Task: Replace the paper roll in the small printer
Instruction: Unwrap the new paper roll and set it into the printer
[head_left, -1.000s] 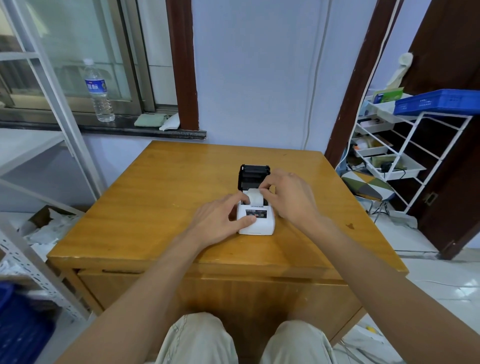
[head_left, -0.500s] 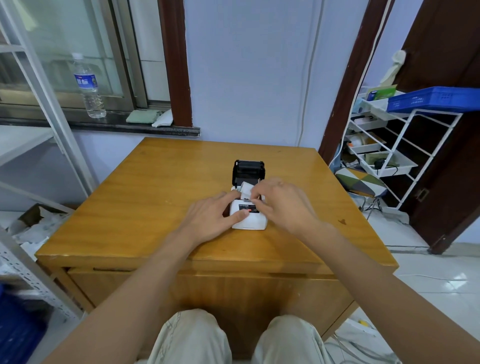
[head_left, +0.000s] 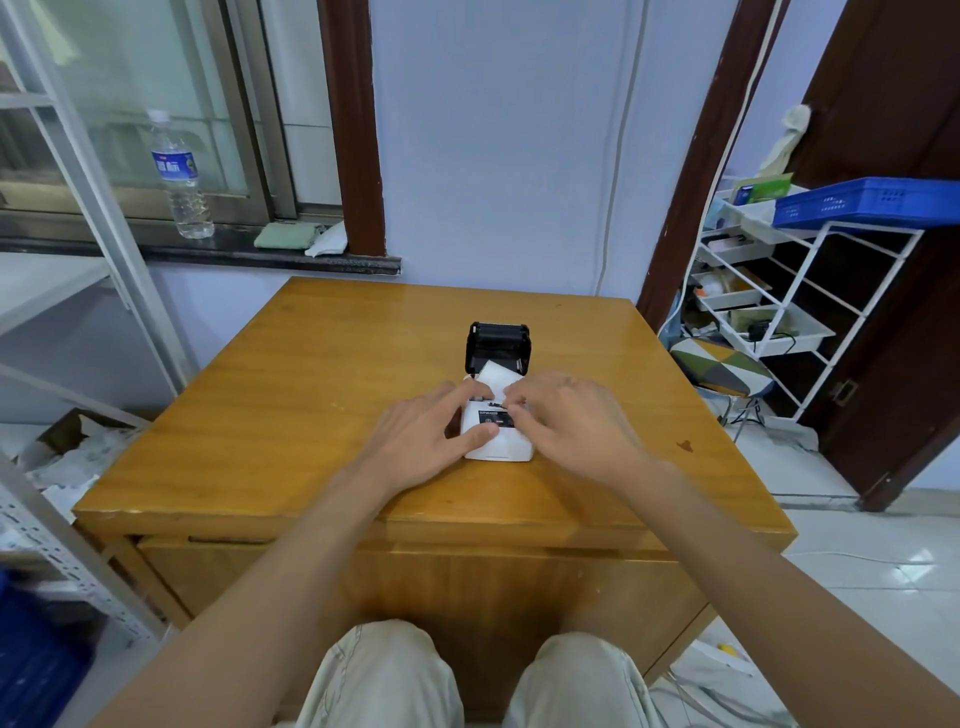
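A small white printer (head_left: 500, 441) sits mid-table with its black lid (head_left: 498, 347) swung open toward the far side. A white strip of paper (head_left: 493, 376) sticks up out of the open compartment; the roll itself is hidden. My left hand (head_left: 426, 436) grips the printer's left side, thumb lying on its top face. My right hand (head_left: 566, 422) covers the printer's right side, its fingertips at the paper near the compartment's front edge.
The printer rests on a wooden table (head_left: 291, 415). A water bottle (head_left: 179, 176) and a folded cloth (head_left: 283, 235) are on the window sill behind. A white rack (head_left: 810, 291) with a blue crate (head_left: 872, 201) stands to the right, metal shelving (head_left: 78, 156) to the left.
My right hand has dropped from the paper at the compartment's top down onto the printer's right side. The paper strip now stands free above the opening. The head view shifted slightly.
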